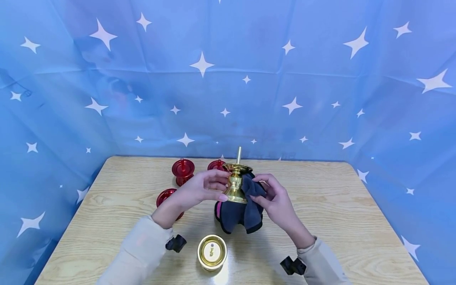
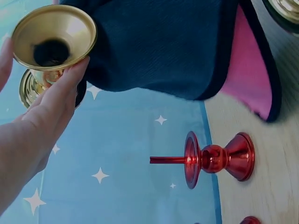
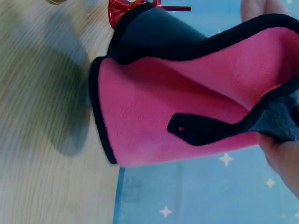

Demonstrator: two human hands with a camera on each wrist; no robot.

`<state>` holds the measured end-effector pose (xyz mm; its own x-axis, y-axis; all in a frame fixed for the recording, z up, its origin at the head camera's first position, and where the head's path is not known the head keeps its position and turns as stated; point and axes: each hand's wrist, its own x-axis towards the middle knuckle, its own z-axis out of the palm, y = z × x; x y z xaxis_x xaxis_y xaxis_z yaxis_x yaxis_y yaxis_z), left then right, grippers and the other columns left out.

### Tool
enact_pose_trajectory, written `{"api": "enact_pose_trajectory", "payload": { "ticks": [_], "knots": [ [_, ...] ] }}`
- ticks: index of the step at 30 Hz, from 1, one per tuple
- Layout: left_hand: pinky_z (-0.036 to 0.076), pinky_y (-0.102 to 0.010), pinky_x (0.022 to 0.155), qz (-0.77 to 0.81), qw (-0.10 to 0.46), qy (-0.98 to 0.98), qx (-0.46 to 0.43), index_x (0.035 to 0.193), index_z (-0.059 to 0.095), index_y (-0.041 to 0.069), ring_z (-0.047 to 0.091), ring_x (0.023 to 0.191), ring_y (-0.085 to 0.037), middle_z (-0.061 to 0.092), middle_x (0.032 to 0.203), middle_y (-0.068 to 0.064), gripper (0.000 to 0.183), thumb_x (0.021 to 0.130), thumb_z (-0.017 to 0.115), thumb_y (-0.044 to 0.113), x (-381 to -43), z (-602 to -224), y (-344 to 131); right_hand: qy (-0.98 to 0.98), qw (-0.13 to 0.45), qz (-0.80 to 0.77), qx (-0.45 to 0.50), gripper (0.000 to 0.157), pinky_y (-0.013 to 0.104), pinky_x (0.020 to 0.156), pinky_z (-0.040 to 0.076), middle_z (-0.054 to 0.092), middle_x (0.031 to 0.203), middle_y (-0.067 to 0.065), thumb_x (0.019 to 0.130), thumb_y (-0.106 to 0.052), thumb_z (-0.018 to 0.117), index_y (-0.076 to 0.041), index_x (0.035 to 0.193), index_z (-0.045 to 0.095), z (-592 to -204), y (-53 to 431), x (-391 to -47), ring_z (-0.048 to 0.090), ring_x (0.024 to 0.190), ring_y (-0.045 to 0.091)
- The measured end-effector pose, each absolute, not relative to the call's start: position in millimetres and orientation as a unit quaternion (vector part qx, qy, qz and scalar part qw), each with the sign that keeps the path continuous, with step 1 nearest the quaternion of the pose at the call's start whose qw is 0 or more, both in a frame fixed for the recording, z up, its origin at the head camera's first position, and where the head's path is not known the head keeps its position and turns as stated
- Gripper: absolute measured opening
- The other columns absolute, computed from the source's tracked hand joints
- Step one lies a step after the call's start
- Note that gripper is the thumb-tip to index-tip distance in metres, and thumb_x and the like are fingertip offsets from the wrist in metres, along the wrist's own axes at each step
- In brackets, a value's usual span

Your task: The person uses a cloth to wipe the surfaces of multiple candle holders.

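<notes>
My left hand holds a gold candlestick by its side, fingers behind and thumb at the flared base. In the left wrist view the hollow underside of the gold candlestick faces the camera, and the left hand wraps its side. A dark grey cloth with black edging and a pink reverse hangs at the candlestick's right side. My right hand pinches this cloth between thumb and fingers against the candlestick. The right wrist view shows the pink side of the cloth draping from the right hand.
Red candlesticks stand at the left: one at the back, another partly behind the gold one, a third behind the left forearm. A second gold candlestick stands near the front of the wooden table. A blue star-patterned curtain surrounds the table.
</notes>
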<state>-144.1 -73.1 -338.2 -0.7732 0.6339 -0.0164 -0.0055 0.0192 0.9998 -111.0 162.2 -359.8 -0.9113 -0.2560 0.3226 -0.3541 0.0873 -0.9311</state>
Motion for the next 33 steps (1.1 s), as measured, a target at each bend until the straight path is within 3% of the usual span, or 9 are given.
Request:
{"api": "enact_pose_trajectory", "payload": {
  "ticks": [5, 14, 21, 26, 33],
  "knots": [
    [0.049, -0.031, 0.084, 0.615, 0.215, 0.722, 0.233, 0.128, 0.045, -0.004, 0.055, 0.103, -0.026, 0.052, 0.117, -0.016, 0.056, 0.078, 0.071, 0.006, -145, -340, -68, -0.741, 0.056, 0.637, 0.205, 0.035, 0.028, 0.074, 0.052, 0.055, 0.108, 0.020, 0.076, 0.018, 0.060, 0.003, 0.107, 0.053, -357, 159, -109, 0.058, 0.096, 0.016],
    [0.049, -0.030, 0.084, 0.565, 0.196, 0.763, 0.244, 0.127, 0.046, -0.003, 0.056, 0.102, -0.025, 0.053, 0.116, -0.017, 0.057, 0.077, 0.073, 0.008, -145, -341, -65, -0.737, 0.115, 0.593, 0.302, 0.037, 0.026, 0.086, 0.047, 0.050, 0.114, 0.018, 0.073, 0.025, 0.057, 0.005, 0.104, 0.057, -349, 151, -104, 0.050, 0.108, 0.025],
    [0.045, -0.032, 0.091, 0.647, 0.245, 0.665, 0.281, 0.133, 0.037, -0.005, 0.049, 0.112, -0.028, 0.047, 0.123, -0.018, 0.061, 0.082, 0.067, 0.007, -148, -342, -76, -0.747, 0.073, 0.612, 0.250, 0.036, 0.025, 0.076, 0.051, 0.054, 0.107, 0.021, 0.077, 0.023, 0.055, 0.004, 0.108, 0.050, -355, 158, -108, 0.057, 0.096, 0.013],
    [0.039, -0.034, 0.097, 0.670, 0.270, 0.624, 0.297, 0.137, 0.030, -0.005, 0.043, 0.119, -0.030, 0.042, 0.129, -0.020, 0.067, 0.083, 0.067, 0.011, -148, -342, -78, -0.743, 0.065, 0.624, 0.233, 0.037, 0.024, 0.072, 0.051, 0.054, 0.106, 0.022, 0.077, 0.022, 0.053, 0.004, 0.109, 0.048, -359, 159, -109, 0.057, 0.093, 0.012],
    [0.045, -0.034, 0.091, 0.614, 0.222, 0.721, 0.231, 0.134, 0.038, 0.000, 0.049, 0.111, -0.027, 0.047, 0.124, -0.015, 0.069, 0.078, 0.074, 0.017, -142, -340, -68, -0.742, 0.064, 0.627, 0.231, 0.037, 0.026, 0.073, 0.052, 0.056, 0.101, 0.022, 0.077, 0.020, 0.057, 0.003, 0.108, 0.050, -366, 153, -110, 0.057, 0.092, 0.015]
  ]
}}
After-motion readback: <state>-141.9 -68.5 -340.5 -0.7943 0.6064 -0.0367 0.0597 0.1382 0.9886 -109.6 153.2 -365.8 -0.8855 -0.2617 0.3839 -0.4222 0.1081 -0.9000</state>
